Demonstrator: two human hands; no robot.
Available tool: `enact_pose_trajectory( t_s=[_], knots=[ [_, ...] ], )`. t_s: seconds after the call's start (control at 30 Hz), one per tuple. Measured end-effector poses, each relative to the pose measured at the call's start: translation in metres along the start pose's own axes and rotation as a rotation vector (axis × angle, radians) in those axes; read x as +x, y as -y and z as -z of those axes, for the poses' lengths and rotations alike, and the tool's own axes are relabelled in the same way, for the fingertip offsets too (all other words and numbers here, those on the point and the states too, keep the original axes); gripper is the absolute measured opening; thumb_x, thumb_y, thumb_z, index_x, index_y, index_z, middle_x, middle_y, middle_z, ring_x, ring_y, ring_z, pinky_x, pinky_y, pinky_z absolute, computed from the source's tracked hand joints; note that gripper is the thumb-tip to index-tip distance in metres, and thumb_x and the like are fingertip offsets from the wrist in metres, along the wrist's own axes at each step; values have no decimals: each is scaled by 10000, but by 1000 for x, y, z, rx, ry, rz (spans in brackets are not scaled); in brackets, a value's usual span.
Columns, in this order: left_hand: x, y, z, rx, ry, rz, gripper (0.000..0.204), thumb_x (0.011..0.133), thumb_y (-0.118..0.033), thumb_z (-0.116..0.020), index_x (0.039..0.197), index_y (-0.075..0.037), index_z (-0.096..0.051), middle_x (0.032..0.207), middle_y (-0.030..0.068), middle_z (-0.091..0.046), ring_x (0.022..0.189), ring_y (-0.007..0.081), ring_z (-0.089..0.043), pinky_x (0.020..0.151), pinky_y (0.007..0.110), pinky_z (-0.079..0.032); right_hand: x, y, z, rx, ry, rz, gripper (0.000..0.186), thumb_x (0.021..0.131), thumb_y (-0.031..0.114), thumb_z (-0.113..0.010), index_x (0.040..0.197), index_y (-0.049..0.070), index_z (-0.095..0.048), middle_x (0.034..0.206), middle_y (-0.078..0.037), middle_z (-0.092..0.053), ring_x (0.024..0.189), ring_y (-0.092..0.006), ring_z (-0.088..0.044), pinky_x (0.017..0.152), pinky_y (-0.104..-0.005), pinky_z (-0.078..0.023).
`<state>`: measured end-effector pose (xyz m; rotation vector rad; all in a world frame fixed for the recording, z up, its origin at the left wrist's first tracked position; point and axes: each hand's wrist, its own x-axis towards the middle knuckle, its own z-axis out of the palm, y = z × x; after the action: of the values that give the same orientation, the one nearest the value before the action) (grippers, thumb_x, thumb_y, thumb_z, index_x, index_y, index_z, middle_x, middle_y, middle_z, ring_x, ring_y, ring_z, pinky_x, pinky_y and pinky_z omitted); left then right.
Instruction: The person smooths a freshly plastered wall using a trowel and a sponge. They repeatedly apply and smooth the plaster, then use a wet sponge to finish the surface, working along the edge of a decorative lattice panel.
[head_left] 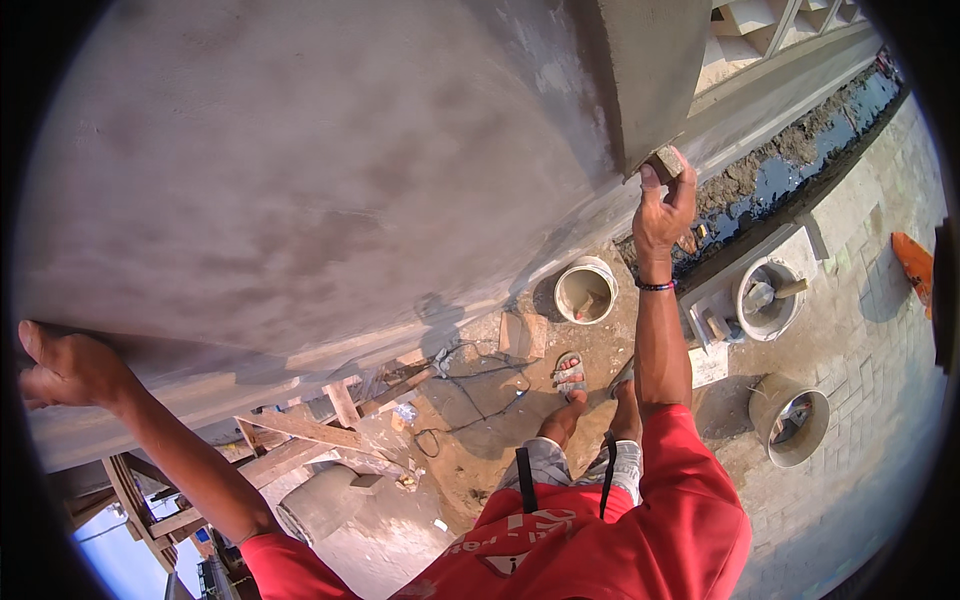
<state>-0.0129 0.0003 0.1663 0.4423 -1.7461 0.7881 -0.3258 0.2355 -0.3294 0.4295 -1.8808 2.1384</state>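
My right hand (662,215), with a beaded band at the wrist, reaches up and closes its thumb and fingers on a small tan block (668,160). The block is at the lower corner of a grey plastered column (650,80); its material is hard to tell. At the far left, my left hand (75,370) lies against the lower edge of a broad, smooth plastered wall (330,180). Its thumb stands apart from the fingers, which partly run into the dark rim of the picture. I see nothing held in it.
A white bucket (586,292) stands by my feet at the wall's base. To the right are a tub with tools (770,298) and another bucket (790,420). Timber pieces (310,430) and a dark cable (480,400) lie below. A wet ditch (790,170) runs along the wall.
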Motion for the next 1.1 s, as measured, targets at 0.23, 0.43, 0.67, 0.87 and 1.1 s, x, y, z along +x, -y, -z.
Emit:
enact_pose_trajectory(
  t_s=[0.23, 0.43, 0.67, 0.87, 1.1],
  knots=[
    [-10, -34, -3, 30, 22, -34, 585, 969, -501, -557, 1000, 82, -599, 1085, 234, -470, 1126, 328, -408, 1011, 478, -313, 24, -58, 28, -239, -94, -162, 325, 900, 142, -682, 1182, 1, -604, 1032, -148, -662, 914, -262, -623, 824, -379, -495],
    [-6, -49, 5, 184, -111, -179, 528, 968, -408, -576, 1281, 18, -563, 1314, 235, -497, 1229, 340, -427, 1069, 469, -326, -22, -58, 81, -31, 26, -558, 387, 920, 181, -674, 1234, -19, -570, 972, -86, -651, 826, -155, -599, 714, -292, -485],
    [-8, -66, -9, 229, -120, -9, 645, 957, -459, -536, 1506, -154, -392, 1574, 182, -258, 1459, 476, -172, 1148, 589, -238, -166, -65, 162, 79, 135, -807, 607, 906, 64, -661, 1449, -2, -396, 952, -14, -572, 776, -97, -551, 638, -251, -481],
    [-12, -68, -6, 228, -143, 33, 647, 952, -443, -522, 1514, -155, -383, 1588, 166, -257, 1460, 466, -194, 1156, 578, -256, -155, -5, 206, -8, 353, -990, 642, 901, 23, -643, 1480, -22, -368, 1116, -115, -639, 771, -147, -630, 530, -283, -492],
    [-10, -74, 2, 209, -135, 80, 671, 913, -405, -577, 1506, -151, -394, 1595, 174, -251, 1466, 466, -188, 1164, 579, -254, -105, 45, 232, 38, 245, -825, 571, 897, 35, -659, 1414, -10, -420, 951, -58, -633, 708, -132, -617, 517, -267, -471]
  ],
)
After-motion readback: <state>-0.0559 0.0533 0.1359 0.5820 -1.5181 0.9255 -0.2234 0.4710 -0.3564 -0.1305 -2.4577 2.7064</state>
